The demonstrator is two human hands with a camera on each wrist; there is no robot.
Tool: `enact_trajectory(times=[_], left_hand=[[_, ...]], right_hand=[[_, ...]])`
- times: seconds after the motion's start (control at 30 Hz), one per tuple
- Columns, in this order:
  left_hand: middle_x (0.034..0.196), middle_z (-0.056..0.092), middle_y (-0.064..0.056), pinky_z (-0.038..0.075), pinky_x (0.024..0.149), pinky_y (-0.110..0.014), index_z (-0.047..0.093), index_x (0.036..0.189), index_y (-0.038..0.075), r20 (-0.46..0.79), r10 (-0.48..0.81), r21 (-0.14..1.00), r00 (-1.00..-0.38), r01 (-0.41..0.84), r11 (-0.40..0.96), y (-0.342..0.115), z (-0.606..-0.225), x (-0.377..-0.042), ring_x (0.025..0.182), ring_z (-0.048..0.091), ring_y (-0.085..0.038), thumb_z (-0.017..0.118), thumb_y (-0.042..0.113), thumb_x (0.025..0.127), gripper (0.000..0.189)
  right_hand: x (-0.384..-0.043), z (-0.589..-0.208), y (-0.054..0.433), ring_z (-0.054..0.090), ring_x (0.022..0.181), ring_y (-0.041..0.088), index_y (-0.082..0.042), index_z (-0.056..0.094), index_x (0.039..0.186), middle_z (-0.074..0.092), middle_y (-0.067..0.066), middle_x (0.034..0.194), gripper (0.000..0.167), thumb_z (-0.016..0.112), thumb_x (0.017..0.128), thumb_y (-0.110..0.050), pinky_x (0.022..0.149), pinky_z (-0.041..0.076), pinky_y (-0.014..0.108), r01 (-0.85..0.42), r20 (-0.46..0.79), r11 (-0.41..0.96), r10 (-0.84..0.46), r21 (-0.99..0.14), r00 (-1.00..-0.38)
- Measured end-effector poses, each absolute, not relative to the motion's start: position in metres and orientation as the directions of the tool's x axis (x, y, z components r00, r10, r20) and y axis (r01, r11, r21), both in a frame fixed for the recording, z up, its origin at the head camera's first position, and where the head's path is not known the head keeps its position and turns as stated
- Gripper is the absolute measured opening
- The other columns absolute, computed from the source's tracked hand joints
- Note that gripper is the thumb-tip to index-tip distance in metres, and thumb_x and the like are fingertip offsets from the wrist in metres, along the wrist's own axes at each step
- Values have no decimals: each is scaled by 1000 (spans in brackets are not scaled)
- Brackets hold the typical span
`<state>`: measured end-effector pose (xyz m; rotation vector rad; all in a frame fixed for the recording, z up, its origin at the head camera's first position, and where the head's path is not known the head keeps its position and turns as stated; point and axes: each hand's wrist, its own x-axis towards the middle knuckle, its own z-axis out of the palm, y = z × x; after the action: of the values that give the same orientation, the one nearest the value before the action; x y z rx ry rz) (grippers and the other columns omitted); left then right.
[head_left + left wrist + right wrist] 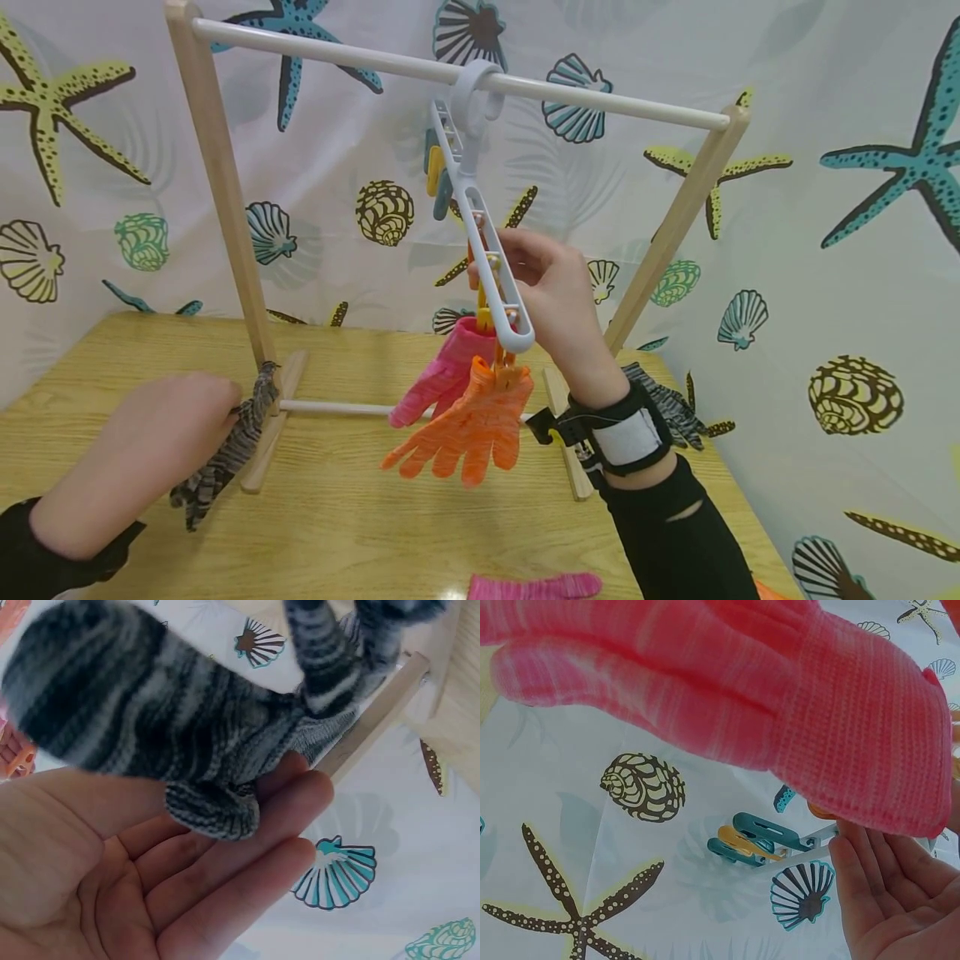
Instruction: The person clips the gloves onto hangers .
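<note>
My left hand [168, 417] holds a black-and-grey striped knit glove [236, 450] at the left, its fingers dangling. Pale grey clip hanger [467, 175] hangs by its hook from the rack's white top rod [600, 100]. Behind the hanger's near half, my right hand [558, 292] pinches an orange clothespin [821, 810], partly hidden by the pink glove in the right wrist view. From a yellow clothespin [484, 318] hangs a pink glove [442, 367]; nearest me, an orange glove [468, 429] hangs from another orange clothespin [507, 379]. Teal and yellow clothespins [434, 171] sit on the far half.
The wooden rack has a left post [225, 192] and a right post [667, 225] standing on the wooden table [337, 533]. Another striped glove [663, 404] lies by the right foot. A pink glove [536, 587] lies at the front edge. Behind hangs a shell-patterned curtain [360, 150].
</note>
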<state>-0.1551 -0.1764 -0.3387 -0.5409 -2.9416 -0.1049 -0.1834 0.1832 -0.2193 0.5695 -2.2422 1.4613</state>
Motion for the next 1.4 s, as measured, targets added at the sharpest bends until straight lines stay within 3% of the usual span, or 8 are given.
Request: enact_trajectory(times=[0.37, 0.7, 0.97, 1.4], left_hand=[[63, 58, 1, 38, 47, -33, 72, 80, 9, 156, 323, 90, -934, 339, 937, -165, -329, -153, 55, 45, -16, 78, 7, 94, 15], [70, 69, -7, 47, 46, -38, 77, 91, 4, 196, 326, 94, -925, 349, 932, -158, -320, -160, 56, 58, -18, 79, 7, 93, 5], [70, 68, -10, 49, 47, -40, 72, 86, 2, 299, 348, 70, -889, 385, 920, -151, -312, -170, 56, 60, -22, 80, 7, 92, 11], [73, 71, -11, 52, 51, -42, 73, 85, 4, 295, 324, 86, -899, 363, 928, -143, -307, -180, 60, 64, -24, 78, 8, 95, 12]], right_hand=[[-183, -220, 183, 75, 80, 2, 5, 74, 124, 78, 25, 107, 35, 82, 90, 2, 83, 61, 19, -549, 540, 340, -129, -764, -832], [-183, -220, 183, 74, 77, 2, 3, 75, 124, 79, 23, 105, 35, 82, 90, 0, 79, 59, 20, -548, 540, 353, -129, -759, -832], [-184, -220, 182, 76, 80, 2, 3, 75, 125, 79, 23, 106, 34, 81, 92, -1, 80, 60, 21, -546, 535, 341, -133, -765, -834], [-183, -220, 182, 79, 87, 13, 2, 75, 125, 80, 21, 108, 35, 83, 91, -3, 87, 61, 23, -539, 531, 358, -129, -763, -838]])
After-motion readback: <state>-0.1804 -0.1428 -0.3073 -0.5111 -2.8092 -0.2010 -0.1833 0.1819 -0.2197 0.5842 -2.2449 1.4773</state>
